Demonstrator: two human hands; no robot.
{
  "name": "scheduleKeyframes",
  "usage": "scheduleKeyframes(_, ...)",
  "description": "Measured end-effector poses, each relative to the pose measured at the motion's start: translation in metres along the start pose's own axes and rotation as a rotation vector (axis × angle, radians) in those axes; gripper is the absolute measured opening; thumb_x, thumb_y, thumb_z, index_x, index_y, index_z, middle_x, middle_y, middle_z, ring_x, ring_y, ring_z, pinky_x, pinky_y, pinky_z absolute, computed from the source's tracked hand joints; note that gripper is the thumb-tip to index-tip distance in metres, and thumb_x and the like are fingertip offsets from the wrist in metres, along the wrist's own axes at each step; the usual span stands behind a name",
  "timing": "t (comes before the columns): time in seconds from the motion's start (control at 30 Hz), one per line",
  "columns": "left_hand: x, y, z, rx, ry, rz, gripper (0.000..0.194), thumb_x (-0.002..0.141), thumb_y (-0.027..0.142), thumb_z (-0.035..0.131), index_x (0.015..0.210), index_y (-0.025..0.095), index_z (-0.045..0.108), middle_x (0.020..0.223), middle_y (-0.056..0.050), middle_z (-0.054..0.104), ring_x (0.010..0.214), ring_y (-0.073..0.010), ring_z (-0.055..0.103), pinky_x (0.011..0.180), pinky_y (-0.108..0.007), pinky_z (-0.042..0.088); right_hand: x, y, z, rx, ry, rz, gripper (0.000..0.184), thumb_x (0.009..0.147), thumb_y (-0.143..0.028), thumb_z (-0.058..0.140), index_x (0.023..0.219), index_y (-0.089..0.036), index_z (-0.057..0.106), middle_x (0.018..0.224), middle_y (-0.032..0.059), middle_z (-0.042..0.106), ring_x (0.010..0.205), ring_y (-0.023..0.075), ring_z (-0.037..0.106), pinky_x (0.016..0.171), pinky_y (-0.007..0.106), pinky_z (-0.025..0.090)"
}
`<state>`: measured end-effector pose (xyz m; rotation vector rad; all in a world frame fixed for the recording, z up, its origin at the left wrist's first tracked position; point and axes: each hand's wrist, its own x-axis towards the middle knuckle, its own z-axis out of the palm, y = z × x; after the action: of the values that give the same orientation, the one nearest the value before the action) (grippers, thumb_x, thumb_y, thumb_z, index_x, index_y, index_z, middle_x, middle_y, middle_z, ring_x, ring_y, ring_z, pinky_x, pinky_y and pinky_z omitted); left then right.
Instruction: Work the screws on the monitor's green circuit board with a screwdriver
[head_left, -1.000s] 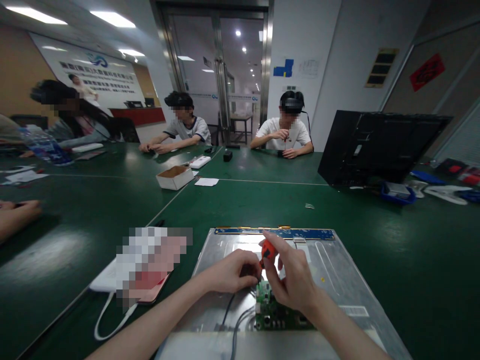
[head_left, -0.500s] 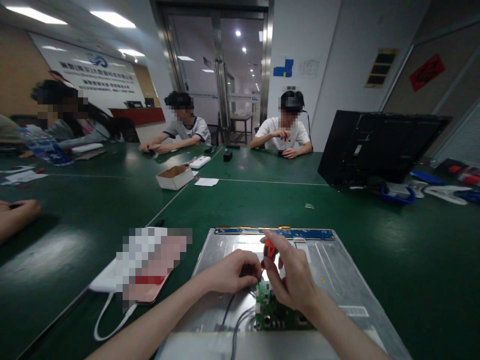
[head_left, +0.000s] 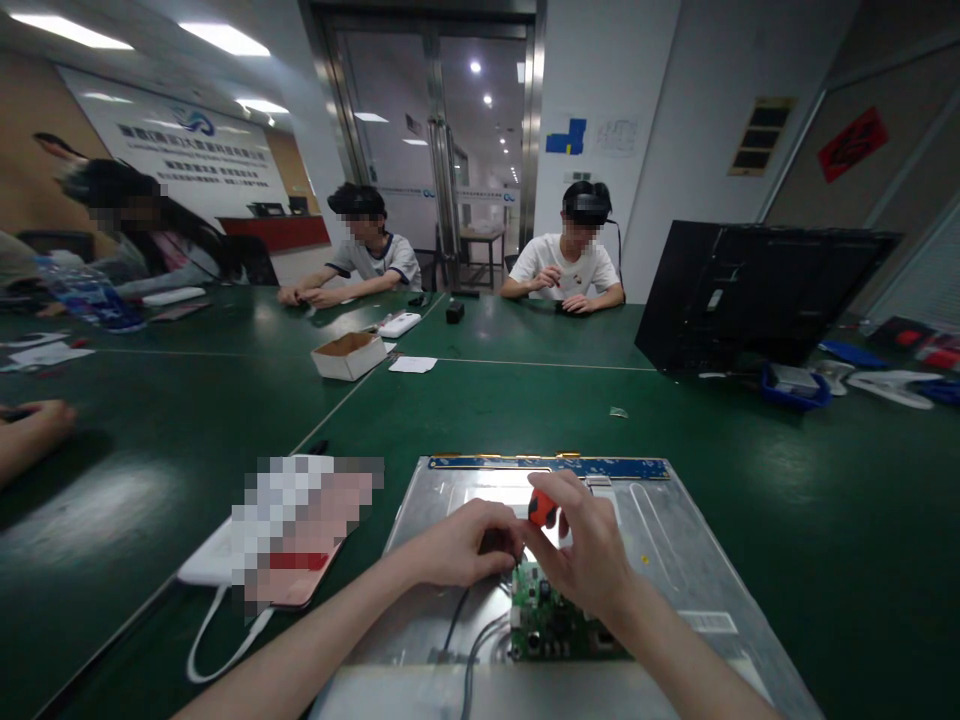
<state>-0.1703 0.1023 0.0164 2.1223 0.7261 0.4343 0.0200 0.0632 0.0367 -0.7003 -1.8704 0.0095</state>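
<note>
A silver metal panel lies flat on the green table in front of me, with a blue strip along its far edge. A small green circuit board sits on its near half, with grey cables running from it. My right hand is closed around a screwdriver with an orange handle, its tip down at the board's far corner. My left hand is pinched beside the tip; what its fingers hold is hidden.
A pink phone lies on a white power bank with cable to my left. A black monitor back stands at right, a cardboard box further back. Three people sit across the table; another person's hand rests at far left.
My right hand has turned the screwdriver slightly, and the orange handle sits a bit lower. The person opposite has lowered both hands. The hand at far left drew back a little.
</note>
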Motion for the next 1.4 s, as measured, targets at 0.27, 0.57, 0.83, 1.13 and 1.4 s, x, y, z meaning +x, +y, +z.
scheduleKeyframes(0.27,-0.001,-0.002,0.000,0.053,0.001,-0.005,0.008,0.079,0.014,0.064,0.086,0.016,0.067,0.089,-0.004,0.068,0.087,-0.0213,0.061,0.079,-0.029,0.049,-0.003,0.002,0.003,-0.036,0.030,0.015,0.027,0.097,-0.027,0.051,0.123,-0.021,0.043,0.074,-0.0021,0.058,0.051,0.0110,0.049,0.046,0.022,0.041)
scheduleKeyframes(0.57,0.000,-0.002,0.004,0.012,0.011,-0.003,0.004,0.081,0.017,0.065,0.084,0.014,0.065,0.087,-0.004,0.067,0.084,-0.0203,0.060,0.078,-0.029,0.049,-0.001,-0.005,-0.006,0.054,-0.071,0.011,0.046,0.090,-0.014,0.045,0.135,-0.017,0.039,0.104,0.0109,0.066,0.068,0.0164,0.060,0.055,0.029,0.049)
scheduleKeyframes(0.83,-0.001,0.001,0.000,0.021,-0.003,-0.001,0.005,0.077,0.013,0.062,0.081,0.017,0.063,0.079,0.000,0.062,0.077,-0.0189,0.057,0.070,-0.026,0.045,-0.002,0.000,0.003,-0.009,0.002,0.010,0.033,0.098,-0.027,0.050,0.129,-0.025,0.040,0.076,-0.0014,0.056,0.053,0.0138,0.051,0.044,0.024,0.041)
scheduleKeyframes(1.13,0.001,0.012,-0.014,0.063,0.241,-0.090,0.009,0.084,0.021,0.057,0.086,0.015,0.063,0.079,-0.002,0.065,0.073,-0.0173,0.058,0.066,-0.026,0.046,-0.003,-0.002,0.000,0.013,-0.044,0.042,0.041,0.094,-0.019,0.046,0.134,-0.019,0.040,0.092,0.0067,0.066,0.059,0.0146,0.057,0.046,0.026,0.046)
scheduleKeyframes(1.4,-0.026,0.079,-0.031,0.435,0.683,0.290,0.009,0.092,0.023,0.057,0.099,0.023,0.062,0.087,-0.003,0.067,0.078,-0.0205,0.063,0.071,-0.034,0.051,-0.004,0.001,0.003,0.014,-0.017,0.099,0.040,0.094,-0.019,0.047,0.133,-0.022,0.041,0.084,0.0019,0.063,0.055,0.0130,0.054,0.047,0.024,0.046)
